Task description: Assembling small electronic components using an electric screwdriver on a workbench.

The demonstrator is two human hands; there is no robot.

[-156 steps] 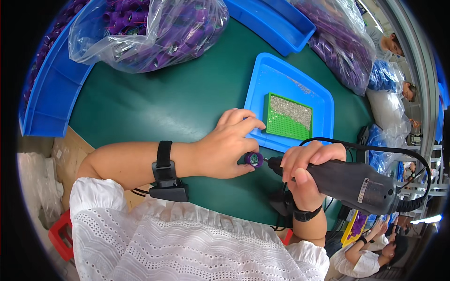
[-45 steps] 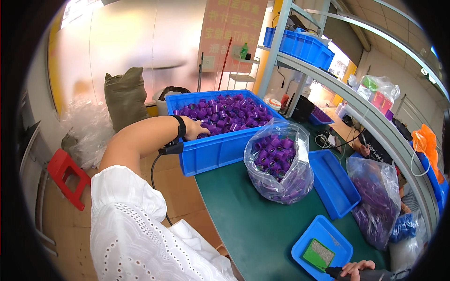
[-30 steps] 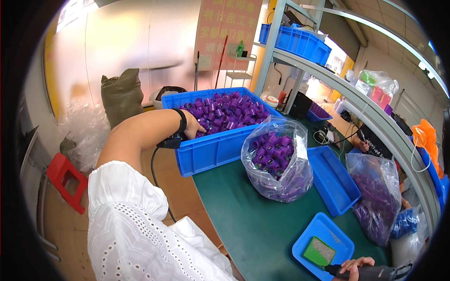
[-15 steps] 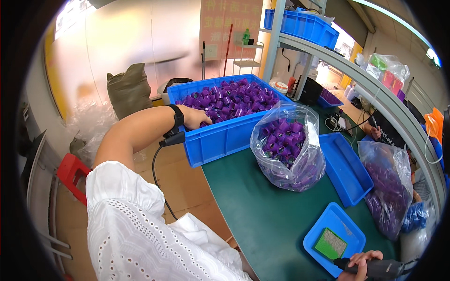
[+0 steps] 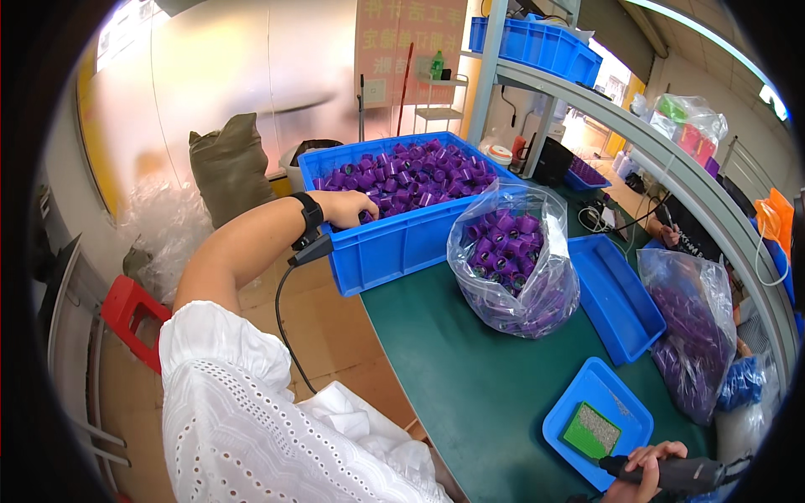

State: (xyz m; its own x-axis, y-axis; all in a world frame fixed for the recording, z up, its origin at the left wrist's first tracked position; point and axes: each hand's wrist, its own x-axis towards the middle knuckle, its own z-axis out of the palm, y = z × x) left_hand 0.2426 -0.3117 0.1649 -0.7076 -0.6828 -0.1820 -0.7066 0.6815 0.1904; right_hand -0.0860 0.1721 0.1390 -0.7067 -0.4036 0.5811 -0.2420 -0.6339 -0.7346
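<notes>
At the near left corner of a large blue bin (image 5: 394,243), my left hand (image 5: 348,208) reaches over the rim. Its fingers curl down around a purple plastic cylinder among the many purple plastic cylinders (image 5: 419,176) heaped there; the fingertips are partly hidden. A black band with a dark device and cable is on that wrist. My right hand (image 5: 644,474), at the lower right, grips a black electric screwdriver (image 5: 683,474), its tip pointing left. The tip is close to a green box (image 5: 592,431) of tiny metal pieces, which sits in a shallow blue tray (image 5: 625,401).
A clear bag (image 5: 513,260) of purple parts stands open on the green table (image 5: 453,386). To its right lie a blue tray (image 5: 612,298) and another filled bag (image 5: 688,327). A grey shelf frame (image 5: 637,126) rises behind. Another person's hand (image 5: 665,234) shows at far right.
My left hand has lifted slightly and its fingers have shifted a little at the bin's corner. My right hand still holds the screwdriver by the green box. The whole view has shifted slightly.
</notes>
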